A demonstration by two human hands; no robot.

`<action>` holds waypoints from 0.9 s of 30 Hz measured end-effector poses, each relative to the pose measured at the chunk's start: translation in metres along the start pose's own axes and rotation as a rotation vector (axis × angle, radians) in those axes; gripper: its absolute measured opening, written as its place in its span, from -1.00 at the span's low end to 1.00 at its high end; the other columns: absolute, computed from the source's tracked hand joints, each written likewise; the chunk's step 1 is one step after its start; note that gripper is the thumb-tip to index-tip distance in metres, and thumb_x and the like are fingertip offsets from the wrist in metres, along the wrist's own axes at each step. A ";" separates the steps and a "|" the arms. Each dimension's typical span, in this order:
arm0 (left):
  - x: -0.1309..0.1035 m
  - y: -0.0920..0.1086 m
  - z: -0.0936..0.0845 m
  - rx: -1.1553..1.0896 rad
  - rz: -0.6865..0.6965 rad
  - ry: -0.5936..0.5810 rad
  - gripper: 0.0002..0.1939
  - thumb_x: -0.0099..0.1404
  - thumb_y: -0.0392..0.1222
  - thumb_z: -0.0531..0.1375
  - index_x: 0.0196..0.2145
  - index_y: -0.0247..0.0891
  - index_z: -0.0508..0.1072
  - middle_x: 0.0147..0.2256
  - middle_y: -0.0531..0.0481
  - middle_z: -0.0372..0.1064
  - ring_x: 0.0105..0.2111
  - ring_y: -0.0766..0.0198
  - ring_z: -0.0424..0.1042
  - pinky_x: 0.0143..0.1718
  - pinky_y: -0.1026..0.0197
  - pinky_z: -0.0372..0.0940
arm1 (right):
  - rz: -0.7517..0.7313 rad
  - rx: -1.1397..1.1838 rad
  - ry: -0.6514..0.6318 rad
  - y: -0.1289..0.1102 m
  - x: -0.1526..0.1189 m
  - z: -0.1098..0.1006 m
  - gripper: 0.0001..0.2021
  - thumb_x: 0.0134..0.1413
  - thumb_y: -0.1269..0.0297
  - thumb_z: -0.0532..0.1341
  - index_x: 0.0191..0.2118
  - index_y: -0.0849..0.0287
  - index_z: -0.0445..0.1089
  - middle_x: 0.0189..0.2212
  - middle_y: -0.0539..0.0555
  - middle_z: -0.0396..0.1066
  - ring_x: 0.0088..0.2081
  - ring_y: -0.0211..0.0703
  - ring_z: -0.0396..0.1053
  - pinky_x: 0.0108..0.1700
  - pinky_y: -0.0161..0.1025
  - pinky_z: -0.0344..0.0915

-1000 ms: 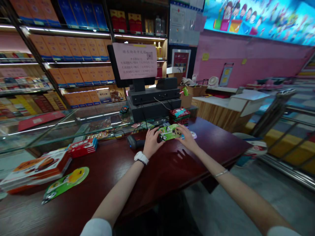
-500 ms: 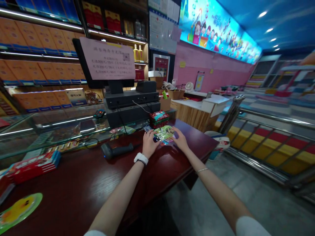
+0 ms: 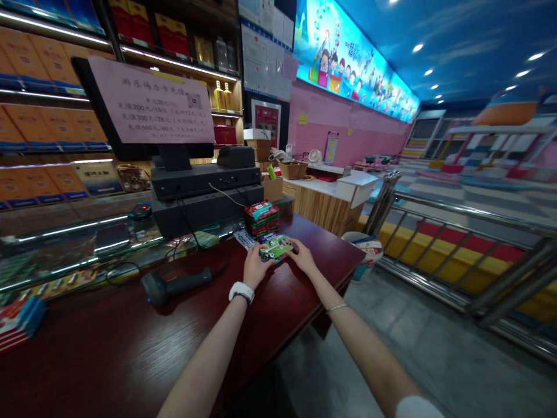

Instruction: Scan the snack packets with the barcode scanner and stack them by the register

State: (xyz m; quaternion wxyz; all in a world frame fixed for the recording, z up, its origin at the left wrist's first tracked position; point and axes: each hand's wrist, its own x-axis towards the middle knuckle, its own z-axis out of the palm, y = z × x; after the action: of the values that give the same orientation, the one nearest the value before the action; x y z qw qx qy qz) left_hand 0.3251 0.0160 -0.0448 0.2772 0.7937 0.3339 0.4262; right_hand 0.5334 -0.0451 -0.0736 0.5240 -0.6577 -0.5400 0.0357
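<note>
A green packet with printed pictures lies between my hands over the dark red table. My left hand, with a white watch at the wrist, grips its left end. My right hand, below a thin bracelet, has its fingers closed on the right end. Just behind the packet stands a stack of red and green packets, and a blue-and-white packet lies left of it. On the table to the left rests a black handheld scanner with a small blue light.
The dark red table ends at a right-hand edge. A monitor with a pink paper sign stands behind the scanner. Red-and-blue boxes lie at far left. A bucket and metal railing are at right.
The view has turned rightward, so most things appear further left. The yellow duck-shaped item has left the view. The packet between my hands looks flatter and sits close to the stack.
</note>
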 end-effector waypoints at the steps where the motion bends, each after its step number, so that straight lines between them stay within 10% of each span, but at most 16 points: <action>1: -0.001 -0.001 0.000 0.010 0.001 -0.013 -0.56 0.02 -0.25 0.39 -0.14 -0.19 0.38 -0.07 -0.07 0.36 -0.02 0.09 0.41 0.05 0.04 0.31 | 0.004 -0.003 -0.007 0.001 0.000 0.000 -0.58 -0.05 0.32 0.30 0.01 0.11 0.40 -0.02 0.12 0.49 -0.07 -0.06 0.50 0.05 0.01 0.40; 27: -0.008 -0.018 -0.001 0.274 0.015 -0.106 -0.58 0.14 -0.11 0.33 -0.05 -0.19 0.41 0.02 -0.18 0.33 0.01 0.01 0.39 0.08 -0.04 0.28 | -0.115 -0.173 -0.068 -0.003 -0.002 -0.004 -0.60 -0.06 0.29 0.33 -0.02 0.14 0.43 -0.04 0.18 0.50 -0.01 0.03 0.46 0.09 0.05 0.34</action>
State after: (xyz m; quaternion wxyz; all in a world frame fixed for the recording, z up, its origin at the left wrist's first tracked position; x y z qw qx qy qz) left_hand 0.3158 0.0212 -0.0615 0.1803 0.8479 0.3679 0.3364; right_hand 0.5326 -0.0498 -0.0711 0.4479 -0.6668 -0.5953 -0.0191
